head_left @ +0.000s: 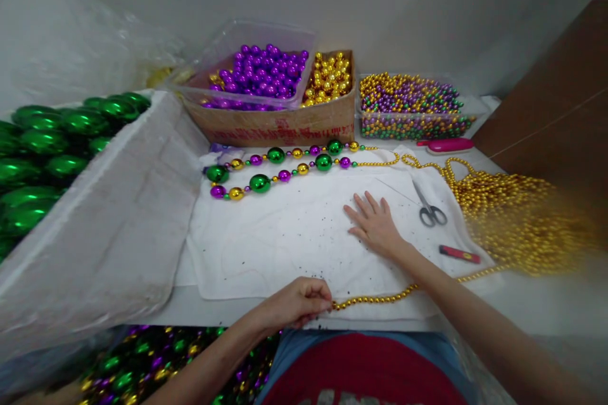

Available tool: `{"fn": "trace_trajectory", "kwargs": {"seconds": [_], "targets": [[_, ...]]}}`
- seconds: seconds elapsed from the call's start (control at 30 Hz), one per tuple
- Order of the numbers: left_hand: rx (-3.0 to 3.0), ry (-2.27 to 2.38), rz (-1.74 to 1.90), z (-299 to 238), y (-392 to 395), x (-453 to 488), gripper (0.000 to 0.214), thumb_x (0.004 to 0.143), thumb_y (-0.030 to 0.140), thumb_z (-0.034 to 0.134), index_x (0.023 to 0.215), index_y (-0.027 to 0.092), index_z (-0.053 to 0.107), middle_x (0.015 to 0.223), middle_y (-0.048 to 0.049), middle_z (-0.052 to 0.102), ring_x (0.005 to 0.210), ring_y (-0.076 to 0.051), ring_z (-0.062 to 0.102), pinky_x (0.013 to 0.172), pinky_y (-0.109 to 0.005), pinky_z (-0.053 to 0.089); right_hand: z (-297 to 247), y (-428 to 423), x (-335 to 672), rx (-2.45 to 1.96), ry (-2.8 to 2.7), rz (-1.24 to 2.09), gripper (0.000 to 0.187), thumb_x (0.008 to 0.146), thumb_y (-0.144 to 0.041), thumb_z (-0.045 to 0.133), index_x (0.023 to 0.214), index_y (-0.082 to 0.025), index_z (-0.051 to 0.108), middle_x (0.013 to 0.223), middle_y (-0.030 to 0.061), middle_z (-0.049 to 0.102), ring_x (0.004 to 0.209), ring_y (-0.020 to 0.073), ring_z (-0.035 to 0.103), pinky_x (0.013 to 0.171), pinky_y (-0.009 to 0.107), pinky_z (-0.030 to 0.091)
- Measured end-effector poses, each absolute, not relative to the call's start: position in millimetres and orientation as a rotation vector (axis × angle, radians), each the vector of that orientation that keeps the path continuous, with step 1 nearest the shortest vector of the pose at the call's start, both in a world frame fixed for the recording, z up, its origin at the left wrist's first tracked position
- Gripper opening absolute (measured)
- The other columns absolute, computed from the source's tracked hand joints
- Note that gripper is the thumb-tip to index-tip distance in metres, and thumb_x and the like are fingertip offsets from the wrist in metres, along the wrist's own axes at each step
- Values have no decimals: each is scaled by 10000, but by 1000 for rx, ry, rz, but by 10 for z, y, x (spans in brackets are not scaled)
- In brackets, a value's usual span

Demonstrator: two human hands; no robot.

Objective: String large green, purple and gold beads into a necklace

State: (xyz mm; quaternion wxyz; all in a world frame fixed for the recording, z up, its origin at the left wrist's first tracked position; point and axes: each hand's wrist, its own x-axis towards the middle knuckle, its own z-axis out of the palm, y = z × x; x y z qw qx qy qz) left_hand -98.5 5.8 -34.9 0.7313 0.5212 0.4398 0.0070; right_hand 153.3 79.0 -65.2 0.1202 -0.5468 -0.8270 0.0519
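My left hand (306,302) is near the table's front edge, its fingers pinched on the end of a gold bead strand (380,299). The strand runs right, under my right forearm, toward a heap of gold bead strands (508,209). My right hand (375,224) lies with fingers spread on a white cloth (275,234) and holds nothing. To its right are scissors (431,210) with dark handles and a red lighter (460,254). Beyond the hands a bead necklace (259,183) of green, purple and gold beads lies in a long loop, joined to thin gold strands.
A foam box (142,202) of big green beads stands at left. Behind are a clear bin (285,103) of purple beads, a cardboard box (237,125) with gold beads, and a clear tub (418,117) of small mixed beads. A pink tool (449,145) lies before the tub.
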Motion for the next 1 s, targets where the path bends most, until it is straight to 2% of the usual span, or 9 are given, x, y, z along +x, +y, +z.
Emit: {"fn": "trace_trajectory", "kwargs": {"seconds": [0.17, 0.3, 0.43, 0.5, 0.57, 0.67, 0.77, 0.9, 1.0], "targets": [[1231, 946, 85, -367, 182, -1000, 215, 820, 379, 544, 819, 164, 531, 651, 9, 598, 483, -74, 449, 464, -202, 312, -726, 1062, 1618, -1644, -2452, 113, 522, 932, -526, 378, 1418, -345, 321, 1535, 40, 236, 1405, 320, 117, 1064, 638, 80], [1362, 988, 156, -318, 295, -976, 156, 802, 296, 565, 738, 156, 544, 551, 44, 480, 506, -75, 371, 495, -215, 263, -654, 1060, 1663, -1651, -2452, 166, 503, 937, -483, 405, 1405, -305, 358, 1526, 50, 261, 1399, 315, 147, 1075, 620, 69], [1404, 927, 212, -49, 342, -932, 112, 794, 251, 569, 753, 149, 591, 655, 18, 544, 615, -93, 438, 575, -225, 320, -342, 742, 1403, -1509, -2396, 312, 482, 976, -422, 321, 1385, -181, 407, 1459, 104, 382, 1361, 260, 264, 1095, 490, 212], [1431, 842, 271, 131, 397, -909, 112, 807, 249, 554, 788, 149, 602, 735, 8, 585, 681, -98, 483, 644, -234, 359, -129, 538, 1252, -1254, -2245, 744, 454, 979, -420, 309, 1328, -184, 477, 1347, 98, 512, 1245, 222, 437, 1045, 412, 336], [1478, 810, 308, 288, 484, -907, 116, 806, 249, 553, 787, 147, 606, 760, 7, 597, 708, -99, 498, 677, -238, 374, 41, 370, 1197, -1102, -2104, 1285, 426, 973, -435, 313, 1234, -200, 555, 1165, 78, 628, 1020, 191, 592, 901, 350, 467], [1569, 891, 279, 419, 602, -987, 138, 796, 262, 562, 800, 142, 630, 713, 14, 591, 668, -95, 487, 636, -230, 361, 103, 190, 1403, -1183, -2057, 1654, 381, 928, -481, 409, 1022, -188, 634, 819, 43, 666, 689, 165, 616, 632, 279, 513], [1694, 994, 178, 412, 602, -1154, 154, 803, 260, 545, 804, 151, 654, 659, 20, 580, 593, -87, 447, 581, -224, 325, -57, 11, 1906, -1426, -2221, 1387, 327, 884, -502, 473, 913, -233, 656, 783, 55, 673, 698, 204, 624, 601, 300, 502], [1784, 1001, 3, 294, 357, -1338, 167, 829, 242, 511, 801, 183, 665, 720, -2, 635, 652, -113, 514, 613, -229, 352, -291, -263, 2637, -1626, -2403, 769, 231, 853, -431, 532, 982, -293, 666, 984, 72, 695, 898, 273, 635, 795, 402, 480], [1704, 960, -115, 205, 86, -1359, 221, 873, 294, 471, 773, 203, 645, 702, -3, 623, 658, -134, 534, 623, -241, 389, -228, -414, 2923, -1709, -2462, 560, 169, 857, -332, 553, 948, -251, 671, 988, 90, 685, 981, 286, 594, 874, 453, 408]]}}
